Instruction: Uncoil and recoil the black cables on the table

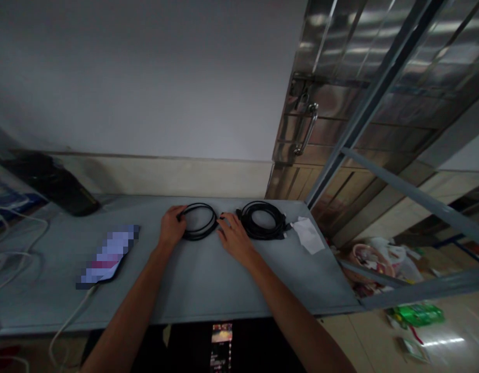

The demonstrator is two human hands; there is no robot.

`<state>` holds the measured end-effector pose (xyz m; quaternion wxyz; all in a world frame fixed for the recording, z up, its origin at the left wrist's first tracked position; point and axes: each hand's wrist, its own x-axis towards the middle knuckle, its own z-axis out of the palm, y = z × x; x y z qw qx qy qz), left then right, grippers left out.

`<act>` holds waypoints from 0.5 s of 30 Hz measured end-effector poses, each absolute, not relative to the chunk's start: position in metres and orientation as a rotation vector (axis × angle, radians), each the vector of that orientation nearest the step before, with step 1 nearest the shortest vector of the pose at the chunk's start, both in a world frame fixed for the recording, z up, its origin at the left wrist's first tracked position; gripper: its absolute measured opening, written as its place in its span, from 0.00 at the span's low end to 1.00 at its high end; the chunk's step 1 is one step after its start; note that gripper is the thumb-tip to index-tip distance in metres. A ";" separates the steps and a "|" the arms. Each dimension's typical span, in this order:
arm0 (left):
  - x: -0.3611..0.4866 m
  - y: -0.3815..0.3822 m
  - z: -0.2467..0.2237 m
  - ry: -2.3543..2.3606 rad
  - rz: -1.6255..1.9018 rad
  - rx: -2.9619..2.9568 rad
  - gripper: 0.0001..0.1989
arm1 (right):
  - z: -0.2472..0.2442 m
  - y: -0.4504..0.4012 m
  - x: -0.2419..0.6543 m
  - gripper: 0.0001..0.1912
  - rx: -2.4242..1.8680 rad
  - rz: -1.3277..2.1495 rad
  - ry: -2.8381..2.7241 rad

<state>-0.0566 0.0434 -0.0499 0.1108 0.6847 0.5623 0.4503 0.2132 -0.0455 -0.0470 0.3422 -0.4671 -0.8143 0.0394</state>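
A thin black cable wound in a loose coil (pixel 199 239) lies on the grey table between my two hands. My left hand (pixel 171 228) closes around the left side of this coil, its fingertips partly hidden. At the coil's right edge is my right hand (pixel 234 235), fingers apart, with the fingertips at or against the cable; whether they touch it firmly is unclear. Just beyond that hand rests a thicker bundle of coiled black cable (pixel 263 234), with connector ends showing on its right. A crumpled white paper (pixel 309 235) sits beside the bundle.
A lit phone (pixel 109 256) with a white charging cord lies to the left. Behind it a dark bottle (pixel 74 191) leans near the wall. Grey metal frame bars (pixel 336 160) rise at the table's right end. Bags and a green bottle pack (pixel 418 314) are on the floor.
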 end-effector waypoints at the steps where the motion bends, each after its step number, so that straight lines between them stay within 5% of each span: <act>1: -0.057 0.044 -0.050 1.653 1.323 2.011 0.23 | -0.048 -0.045 0.213 0.20 -1.214 0.102 -2.122; 15: -0.049 0.029 -0.035 1.657 1.498 2.038 0.17 | -0.053 -0.046 0.211 0.19 -1.266 0.067 -2.092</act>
